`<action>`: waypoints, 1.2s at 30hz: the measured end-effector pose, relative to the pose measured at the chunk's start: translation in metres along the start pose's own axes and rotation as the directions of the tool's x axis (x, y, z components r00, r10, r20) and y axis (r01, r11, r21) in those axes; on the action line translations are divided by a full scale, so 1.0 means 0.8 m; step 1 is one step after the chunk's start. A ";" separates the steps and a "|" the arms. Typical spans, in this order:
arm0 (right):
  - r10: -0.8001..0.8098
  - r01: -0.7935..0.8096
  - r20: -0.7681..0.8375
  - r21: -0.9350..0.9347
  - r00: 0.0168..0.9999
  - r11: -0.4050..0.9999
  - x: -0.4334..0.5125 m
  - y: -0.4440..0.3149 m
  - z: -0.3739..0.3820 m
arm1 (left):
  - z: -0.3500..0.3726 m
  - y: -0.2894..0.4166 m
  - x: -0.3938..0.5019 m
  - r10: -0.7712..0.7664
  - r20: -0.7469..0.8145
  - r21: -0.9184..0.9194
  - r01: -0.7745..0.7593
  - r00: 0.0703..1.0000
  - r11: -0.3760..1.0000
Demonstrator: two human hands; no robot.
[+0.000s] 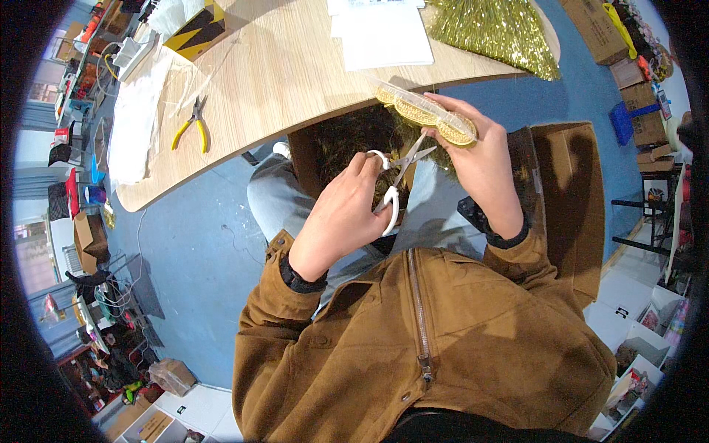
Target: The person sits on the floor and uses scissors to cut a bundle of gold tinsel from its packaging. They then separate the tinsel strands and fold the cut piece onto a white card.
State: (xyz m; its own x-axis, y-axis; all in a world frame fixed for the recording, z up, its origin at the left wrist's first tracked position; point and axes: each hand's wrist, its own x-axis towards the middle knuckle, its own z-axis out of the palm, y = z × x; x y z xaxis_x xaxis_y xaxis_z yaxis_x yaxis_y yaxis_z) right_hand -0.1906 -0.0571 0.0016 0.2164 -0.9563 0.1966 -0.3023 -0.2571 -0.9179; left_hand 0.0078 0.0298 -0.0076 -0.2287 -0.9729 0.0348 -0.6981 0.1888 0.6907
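Note:
My left hand (346,213) grips a pair of scissors with white handles (392,202), its fingers in the loops. The blades are apart, one tip near the lower edge of a gold glittery piece with scalloped edges (424,113). That piece is pinched between the thumb and fingers of my right hand (479,149), with a pale translucent strip along it. Under the hands, dark gold tinsel (354,133) fills a cardboard box between the knees; the hands partly hide it.
A wooden table (277,66) lies ahead, bearing yellow-handled pliers (194,127), white sheets (382,39), gold tinsel fringe (493,33), clear strips and a black-and-yellow box (196,36). An open cardboard box (573,210) stands at the right. A thin cable (138,249) runs down at the left.

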 end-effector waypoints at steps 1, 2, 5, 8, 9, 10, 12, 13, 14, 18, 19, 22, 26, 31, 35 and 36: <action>0.031 -0.030 0.025 -0.045 0.999 0.999 -0.001 -0.002 -0.001 | 0.002 0.001 0.001 0.010 -0.016 0.006 -0.010 1.000 1.000; 0.063 -0.059 0.050 -0.091 0.997 0.994 -0.002 -0.003 -0.002 | 0.003 0.002 0.002 0.010 -0.011 0.017 -0.010 1.000 1.000; 0.080 -0.061 0.094 -0.192 0.992 0.979 -0.003 -0.007 -0.002 | 0.002 0.006 0.003 0.008 -0.001 0.046 -0.008 1.000 0.999; 0.029 -0.007 0.095 -0.231 0.995 0.973 -0.004 -0.006 -0.003 | 0.001 0.010 0.002 0.001 0.012 0.076 -0.002 1.000 0.997; 0.015 0.007 0.089 -0.245 0.996 0.970 -0.005 -0.005 -0.003 | 0.000 0.011 0.000 -0.006 0.020 0.092 0.005 1.000 0.996; 0.007 0.014 0.091 -0.225 0.996 0.974 -0.005 -0.004 -0.003 | 0.000 0.011 -0.001 -0.005 0.017 0.107 0.003 1.000 0.994; 0.003 0.016 0.093 -0.202 0.996 0.979 -0.006 -0.001 -0.003 | 0.002 0.011 -0.002 0.025 -0.014 0.139 -0.023 1.000 0.990; -0.032 0.046 0.079 -0.194 0.996 0.980 -0.006 0.001 -0.002 | 0.002 0.010 -0.003 0.043 -0.035 0.154 -0.037 0.998 0.987; -0.067 0.078 0.065 -0.187 0.996 0.979 -0.005 0.002 -0.001 | 0.003 0.010 -0.004 0.034 -0.027 0.166 -0.029 0.999 0.986; -0.073 0.083 0.061 -0.188 0.995 0.979 -0.006 0.005 0.001 | 0.000 0.005 -0.010 0.002 0.065 0.181 -0.014 0.998 0.983; -0.065 0.075 0.063 -0.189 0.996 0.979 -0.006 0.004 0.001 | -0.001 0.003 -0.011 -0.004 0.103 0.176 -0.014 0.995 0.984; -0.034 0.048 0.074 -0.186 0.997 0.981 -0.007 0.002 -0.001 | -0.001 0.001 -0.012 -0.007 0.092 0.085 -0.001 0.996 0.996; -0.037 0.055 0.096 -0.192 0.995 0.980 -0.008 0.000 0.000 | 0.009 0.003 -0.009 -0.051 -0.029 0.057 0.052 0.998 0.997; -0.103 0.118 0.101 -0.160 0.990 0.980 -0.010 -0.002 0.006 | 0.016 0.005 -0.009 -0.004 -0.071 0.051 0.008 0.997 0.999; -0.116 0.135 0.105 -0.191 0.988 0.972 -0.012 -0.003 0.005 | 0.013 -0.004 -0.014 -0.072 0.052 0.096 0.066 0.996 0.993; -0.123 0.143 0.107 -0.199 0.987 0.970 -0.011 -0.003 0.004 | 0.011 -0.007 -0.017 -0.053 0.032 0.054 0.051 0.998 0.997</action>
State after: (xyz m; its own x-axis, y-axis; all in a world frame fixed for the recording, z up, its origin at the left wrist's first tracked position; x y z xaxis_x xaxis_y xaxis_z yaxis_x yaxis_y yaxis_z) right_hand -0.1887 -0.0472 0.0010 0.3501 -0.8968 0.2704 -0.4467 -0.4136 -0.7934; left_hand 0.0088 0.0432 -0.0186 -0.2131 -0.9767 -0.0248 -0.7445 0.1459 0.6515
